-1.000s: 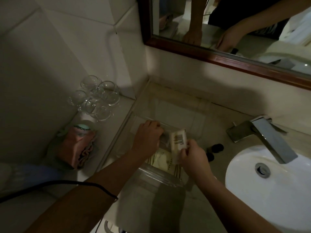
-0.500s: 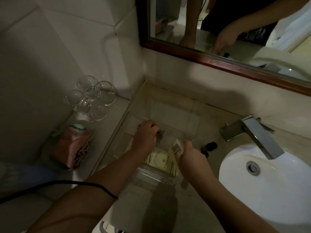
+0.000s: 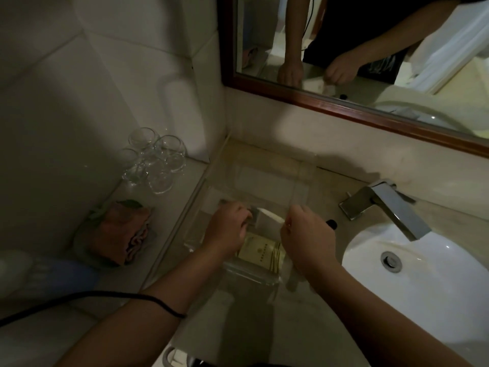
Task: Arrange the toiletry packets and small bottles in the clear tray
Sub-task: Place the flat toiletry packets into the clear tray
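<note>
The packet (image 3: 267, 221) between the hands was white, and the one lying in the clear tray (image 3: 264, 280) was cream with fine gold lettering and gold stripes along one edge (image 3: 260, 254). A bottle cap (image 3: 331, 223) at three o'clock of it was black. The folded cloth (image 3: 123, 230) was salmon pink with a green trim (dim light muted both). The basin (image 3: 423, 287) was white, the tap (image 3: 391, 207) silvery, the mirror frame (image 3: 344, 112) reddish brown, the surface (image 3: 449, 218) beige.

Clear glasses (image 3: 154, 160) and a pink cloth (image 3: 123, 233) are seen at left, a faucet (image 3: 389, 205) over the white sink (image 3: 423, 282) at right.
</note>
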The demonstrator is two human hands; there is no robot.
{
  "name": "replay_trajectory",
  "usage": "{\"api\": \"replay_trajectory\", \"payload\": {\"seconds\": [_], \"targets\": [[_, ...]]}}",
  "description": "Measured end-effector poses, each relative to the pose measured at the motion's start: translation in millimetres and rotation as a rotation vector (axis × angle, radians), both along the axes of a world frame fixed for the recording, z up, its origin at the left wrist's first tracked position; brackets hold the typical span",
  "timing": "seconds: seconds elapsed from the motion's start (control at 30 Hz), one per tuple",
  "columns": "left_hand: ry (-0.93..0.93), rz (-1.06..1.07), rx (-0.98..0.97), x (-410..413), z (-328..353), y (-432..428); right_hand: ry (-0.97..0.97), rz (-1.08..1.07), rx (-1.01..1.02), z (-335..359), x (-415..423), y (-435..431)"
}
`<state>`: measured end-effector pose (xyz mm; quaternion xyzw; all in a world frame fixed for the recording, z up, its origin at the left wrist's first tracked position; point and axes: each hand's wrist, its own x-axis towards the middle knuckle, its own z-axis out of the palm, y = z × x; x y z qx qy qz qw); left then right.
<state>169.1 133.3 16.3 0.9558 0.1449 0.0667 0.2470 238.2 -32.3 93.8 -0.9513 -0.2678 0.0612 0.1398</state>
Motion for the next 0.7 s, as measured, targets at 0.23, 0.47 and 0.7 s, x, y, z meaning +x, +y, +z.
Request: {"api": "replay_trajectory", "payload": {"seconds": [0.23, 0.47, 0.7], "targets": [[0.316, -0.035, 0.176, -7, -9, 9, -0.036, 0.151, -0.131, -30, -12, -5], [0.308, -0.037, 0.123, -10, -7, 15, -0.001, 0.054, -0.152, -40, -24, 0], [0.402, -0.115, 0.017, -14, -15, 19, -0.015, -0.047, 0.04, -33, -31, 0]]}}
